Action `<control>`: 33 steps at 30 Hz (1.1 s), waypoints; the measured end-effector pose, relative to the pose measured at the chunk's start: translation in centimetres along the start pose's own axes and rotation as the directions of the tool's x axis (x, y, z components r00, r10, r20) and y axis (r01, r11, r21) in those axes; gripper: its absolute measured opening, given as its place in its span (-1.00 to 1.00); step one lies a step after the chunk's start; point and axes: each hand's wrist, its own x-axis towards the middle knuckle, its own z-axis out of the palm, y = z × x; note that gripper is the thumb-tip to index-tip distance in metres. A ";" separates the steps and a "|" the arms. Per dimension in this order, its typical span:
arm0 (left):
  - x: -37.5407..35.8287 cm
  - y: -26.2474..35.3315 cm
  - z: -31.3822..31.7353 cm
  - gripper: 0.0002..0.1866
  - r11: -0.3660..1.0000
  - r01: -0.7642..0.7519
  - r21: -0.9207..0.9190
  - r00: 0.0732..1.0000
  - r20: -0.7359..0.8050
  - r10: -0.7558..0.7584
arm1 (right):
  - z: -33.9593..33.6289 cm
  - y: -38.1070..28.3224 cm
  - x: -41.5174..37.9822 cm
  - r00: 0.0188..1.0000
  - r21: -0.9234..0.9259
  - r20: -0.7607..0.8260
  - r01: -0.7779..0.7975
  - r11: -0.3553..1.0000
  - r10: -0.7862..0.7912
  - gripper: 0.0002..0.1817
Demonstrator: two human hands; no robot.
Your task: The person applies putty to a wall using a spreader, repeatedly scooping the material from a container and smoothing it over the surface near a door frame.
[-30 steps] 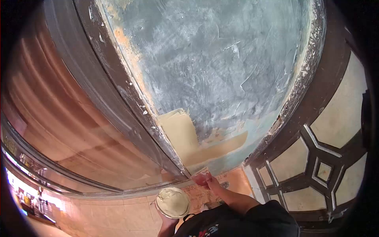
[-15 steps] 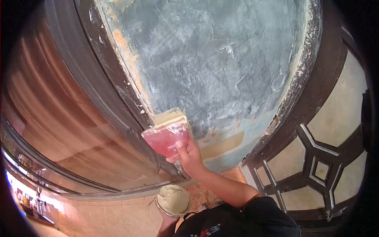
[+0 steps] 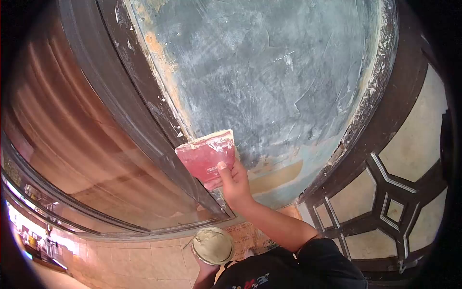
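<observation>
Up the wall (image 3: pixel 269 72) went the red scraper (image 3: pixel 206 155), blade edge uppermost; right hand (image 3: pixel 234 183) grips it; left hand (image 3: pixel 204 270) holds the putty bowl (image 3: pixel 212 246).

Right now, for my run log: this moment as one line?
right hand: holds scraper on wall | left hand: holds putty bowl

Dark wooden door frame (image 3: pixel 139 111) left; patterned door with pale panels (image 3: pixel 409 144) right; tiled floor (image 3: pixel 139 260) below.
</observation>
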 end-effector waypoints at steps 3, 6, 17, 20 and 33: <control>-0.3 -0.7 -0.8 -0.25 0.997 0.034 0.073 0.999 -0.029 -0.032 | -1.3 2.2 -0.5 0.997 -0.004 -0.076 -0.017 1.000 0.016 -0.69; -0.1 -1.0 -1.3 -0.01 0.916 -0.047 0.398 0.996 -0.054 0.074 | -5.3 7.5 -2.4 0.978 -0.067 -0.160 -0.146 0.987 0.134 -0.67; -0.9 -1.5 -1.8 0.06 0.997 0.013 0.076 0.989 -0.149 -0.002 | -25.2 24.5 -14.6 0.796 -0.116 -0.373 -0.550 0.827 0.477 -0.61; -1.1 -2.3 -2.1 0.02 0.954 -0.101 0.281 0.985 -0.110 0.136 | -27.7 24.2 -15.6 0.832 -0.500 -0.347 -0.554 0.665 0.432 -0.65; -0.1 -1.6 3.0 0.02 0.974 -0.010 0.225 1.000 -0.002 0.011 | -23.6 5.4 -5.4 0.956 -0.853 -0.118 0.041 0.520 -0.269 -0.78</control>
